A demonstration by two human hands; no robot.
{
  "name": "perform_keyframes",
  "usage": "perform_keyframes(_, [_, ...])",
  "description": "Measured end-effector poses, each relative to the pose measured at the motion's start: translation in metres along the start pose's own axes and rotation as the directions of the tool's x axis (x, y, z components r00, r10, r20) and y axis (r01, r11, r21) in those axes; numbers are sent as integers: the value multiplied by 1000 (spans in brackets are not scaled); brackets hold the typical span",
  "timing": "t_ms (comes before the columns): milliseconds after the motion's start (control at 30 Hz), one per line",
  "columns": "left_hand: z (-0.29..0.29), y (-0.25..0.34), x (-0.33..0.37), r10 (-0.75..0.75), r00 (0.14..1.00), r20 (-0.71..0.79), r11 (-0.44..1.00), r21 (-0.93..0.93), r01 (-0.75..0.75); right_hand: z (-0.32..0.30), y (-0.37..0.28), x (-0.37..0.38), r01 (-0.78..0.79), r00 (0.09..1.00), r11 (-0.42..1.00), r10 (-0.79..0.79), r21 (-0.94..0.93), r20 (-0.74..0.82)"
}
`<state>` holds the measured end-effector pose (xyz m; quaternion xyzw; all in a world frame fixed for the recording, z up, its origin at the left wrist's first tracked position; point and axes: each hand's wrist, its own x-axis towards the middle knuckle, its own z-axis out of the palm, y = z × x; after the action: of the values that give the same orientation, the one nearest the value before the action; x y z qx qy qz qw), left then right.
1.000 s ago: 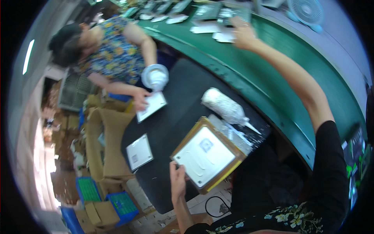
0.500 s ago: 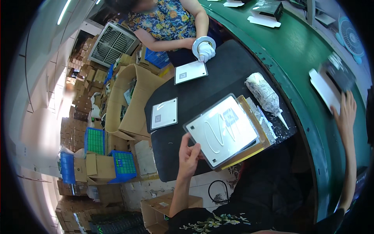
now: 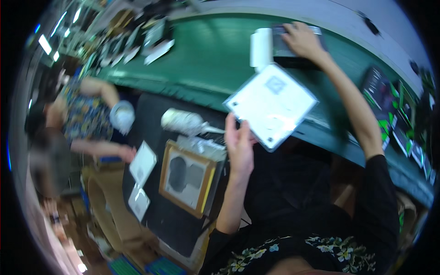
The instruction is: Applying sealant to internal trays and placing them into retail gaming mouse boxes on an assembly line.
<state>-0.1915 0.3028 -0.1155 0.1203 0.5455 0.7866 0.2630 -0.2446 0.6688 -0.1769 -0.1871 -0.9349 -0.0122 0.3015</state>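
Observation:
My left hand (image 3: pixel 240 144) pinches the near corner of a square white panel (image 3: pixel 270 110) with a clear rim, a printed square and small dark corner marks. The panel is raised and tilted by the green bench's near edge, close to a dark box (image 3: pixel 284 52). On that box, my right hand (image 3: pixel 305 43) rests with its fingers curled over the top. A white flap (image 3: pixel 261 48) stands out from the box's left side. To the left, a wooden frame (image 3: pixel 165 174) around a grey mesh lies on the black table (image 3: pixel 178 233).
A whitish nozzled bag (image 3: pixel 183 121) lies beyond the frame. Across the table, a co-worker's hand (image 3: pixel 128 153) touches another white panel (image 3: pixel 143 165); a second panel (image 3: pixel 139 204) lies nearby. More dark boxes stand along the green bench (image 3: pixel 211 50), with black-and-green packages (image 3: pixel 382 98) at right.
My view has swung right toward the green bench. My left hand has carried the panel from above the wooden frame to beside the dark box. My right hand stays on that box.

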Motion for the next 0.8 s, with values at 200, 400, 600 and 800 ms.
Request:
perform_keyframes(200, [8,-13,14,-137,990,-38,984,108,140,-56,9,-51,-209,960,974,221,-88,173])
perform_keyframes(400, [0,-12,20,-137,987,-88,980,133,148,-63,25,-87,-412,902,890,369,195,222])
perform_keyframes(600, [-14,30,30,-93,996,-12,969,228,93,-50,90,-58,-16,908,944,-124,329,401])
perform_keyframes(800, [-8,15,55,-135,991,-15,981,140,135,-77,17,-68,-75,871,883,-169,464,462])
